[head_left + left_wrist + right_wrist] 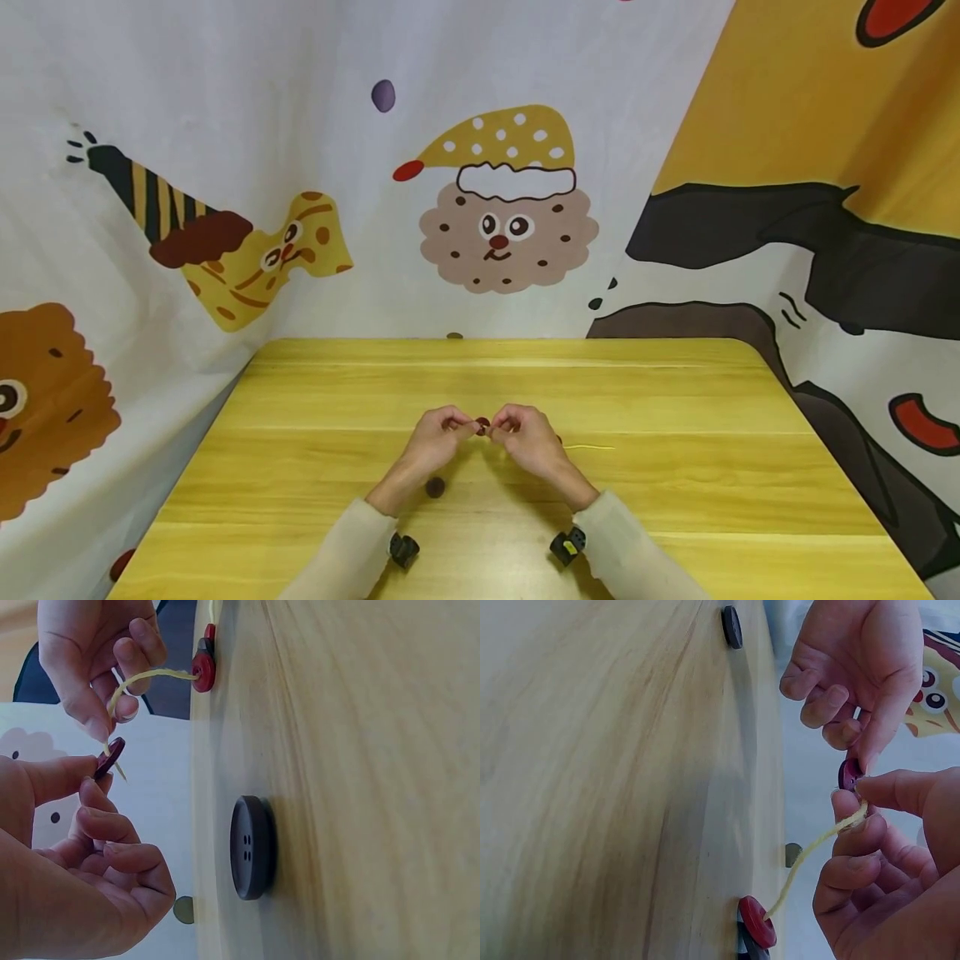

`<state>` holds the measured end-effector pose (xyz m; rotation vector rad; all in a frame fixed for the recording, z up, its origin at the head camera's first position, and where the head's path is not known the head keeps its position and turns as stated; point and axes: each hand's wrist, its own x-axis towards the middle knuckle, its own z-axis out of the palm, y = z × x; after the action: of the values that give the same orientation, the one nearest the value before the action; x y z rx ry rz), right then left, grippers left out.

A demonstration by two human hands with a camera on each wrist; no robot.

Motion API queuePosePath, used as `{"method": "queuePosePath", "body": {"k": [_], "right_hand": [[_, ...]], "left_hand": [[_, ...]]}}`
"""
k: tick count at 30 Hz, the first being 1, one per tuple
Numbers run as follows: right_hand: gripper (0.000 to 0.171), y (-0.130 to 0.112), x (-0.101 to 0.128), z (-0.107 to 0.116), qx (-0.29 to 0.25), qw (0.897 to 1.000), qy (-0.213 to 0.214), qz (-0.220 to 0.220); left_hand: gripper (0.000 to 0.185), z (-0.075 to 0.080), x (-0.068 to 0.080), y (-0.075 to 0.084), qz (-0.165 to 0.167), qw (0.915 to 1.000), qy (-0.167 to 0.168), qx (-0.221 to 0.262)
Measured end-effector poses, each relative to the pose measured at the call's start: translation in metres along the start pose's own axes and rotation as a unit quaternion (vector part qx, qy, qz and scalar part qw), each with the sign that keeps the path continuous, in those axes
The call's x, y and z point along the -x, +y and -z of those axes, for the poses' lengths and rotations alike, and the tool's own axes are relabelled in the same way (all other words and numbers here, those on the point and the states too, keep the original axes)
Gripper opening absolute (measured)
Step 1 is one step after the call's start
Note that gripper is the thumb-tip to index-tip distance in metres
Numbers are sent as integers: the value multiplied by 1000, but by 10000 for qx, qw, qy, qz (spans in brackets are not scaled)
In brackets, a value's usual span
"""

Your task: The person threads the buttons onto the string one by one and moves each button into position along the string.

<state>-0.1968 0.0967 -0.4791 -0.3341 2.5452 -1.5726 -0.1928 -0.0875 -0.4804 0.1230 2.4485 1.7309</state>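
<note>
My left hand [435, 437] pinches a small maroon button [110, 756] above the surface [675, 467]; my right hand [525, 437] pinches the yellow cord [146, 679], its tip at the button's hole. One red button [757, 921] is already threaded. The dark button [250, 847] lies unthreaded nearby.

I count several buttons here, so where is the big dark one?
The dark button lies flat on the wooden table, unthreaded, just beside the left hand in the head view.
</note>
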Motion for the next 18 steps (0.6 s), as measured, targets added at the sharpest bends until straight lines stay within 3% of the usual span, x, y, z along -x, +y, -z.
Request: {"method": "queuePosePath", "body": {"k": [9,18], "right_hand": [[5,0,0,-1,53,10000,-10,10],[25,0,2,-4,195,9996,11,226]], "left_hand": [[13,-1,-1,-3,4,10000,65,-16],[15,-1,-1,-1,-16,10000,87,-3]]}}
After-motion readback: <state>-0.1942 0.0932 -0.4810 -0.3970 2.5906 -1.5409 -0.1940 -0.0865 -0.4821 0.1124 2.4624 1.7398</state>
